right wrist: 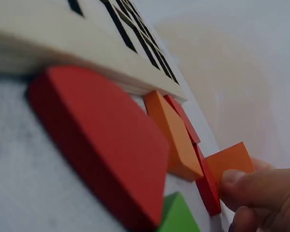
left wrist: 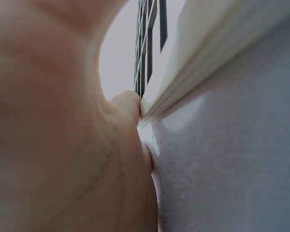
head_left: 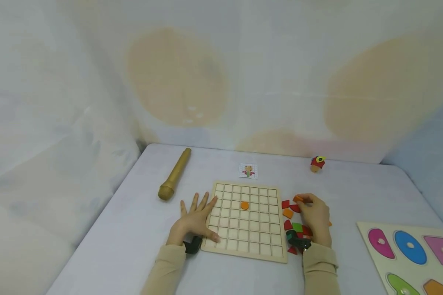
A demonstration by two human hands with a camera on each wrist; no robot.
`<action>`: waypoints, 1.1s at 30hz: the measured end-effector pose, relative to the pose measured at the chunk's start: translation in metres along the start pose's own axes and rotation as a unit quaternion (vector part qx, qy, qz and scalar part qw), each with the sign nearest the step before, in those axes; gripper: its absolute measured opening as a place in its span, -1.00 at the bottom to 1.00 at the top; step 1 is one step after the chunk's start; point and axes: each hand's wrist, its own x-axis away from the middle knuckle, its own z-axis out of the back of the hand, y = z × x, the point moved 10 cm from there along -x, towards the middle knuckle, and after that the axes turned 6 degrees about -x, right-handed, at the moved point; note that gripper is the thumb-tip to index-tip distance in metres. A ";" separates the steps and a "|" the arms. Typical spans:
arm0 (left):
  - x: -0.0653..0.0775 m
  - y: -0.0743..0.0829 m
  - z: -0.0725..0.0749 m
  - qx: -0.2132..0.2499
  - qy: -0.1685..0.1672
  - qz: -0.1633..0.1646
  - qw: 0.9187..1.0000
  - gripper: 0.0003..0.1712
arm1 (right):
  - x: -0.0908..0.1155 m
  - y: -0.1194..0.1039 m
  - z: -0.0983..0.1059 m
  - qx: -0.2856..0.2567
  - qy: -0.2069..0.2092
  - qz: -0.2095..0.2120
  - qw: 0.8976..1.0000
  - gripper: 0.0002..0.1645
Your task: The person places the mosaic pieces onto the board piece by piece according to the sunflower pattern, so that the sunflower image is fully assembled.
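Observation:
A wooden grid board (head_left: 243,255) lies flat on the table, with one orange piece (head_left: 245,205) sitting in a cell of its upper half. My left hand (head_left: 195,223) rests over the board's left edge, fingers spread and thumb at the lower left corner. To the right of the board, my right hand (head_left: 316,215) pinches an orange tile (right wrist: 232,159) between thumb and fingers. Beneath and around that hand lie loose pieces: a red tile (right wrist: 106,140) with a curved side, another orange tile (head_left: 288,213) and a green tile (head_left: 297,227). The hand hides part of this pile.
A small picture card (head_left: 248,171) lies behind the board. At the back left is a gold toy microphone (head_left: 175,174). A small red toy figure (head_left: 317,164) stands at the back right. A shape puzzle board (head_left: 387,262) with knobbed pieces occupies the right front.

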 end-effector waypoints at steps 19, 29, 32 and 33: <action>-0.007 -0.008 -0.007 -0.001 0.009 0.008 1.000 0.55 | 0.012 -0.049 -0.049 -0.072 -0.084 0.058 0.992 -0.68; 0.001 0.002 0.003 -0.001 0.009 0.005 1.000 0.50 | 0.024 -0.071 -0.081 -0.055 -0.122 0.085 0.987 -0.77; 0.001 0.002 0.004 -0.001 0.011 0.004 1.000 0.50 | 0.026 -0.074 -0.086 -0.037 -0.119 0.097 0.987 -0.82; 0.001 0.002 0.004 -0.001 0.011 0.003 1.000 0.50 | 0.027 -0.076 -0.087 -0.032 -0.119 0.101 0.987 -0.83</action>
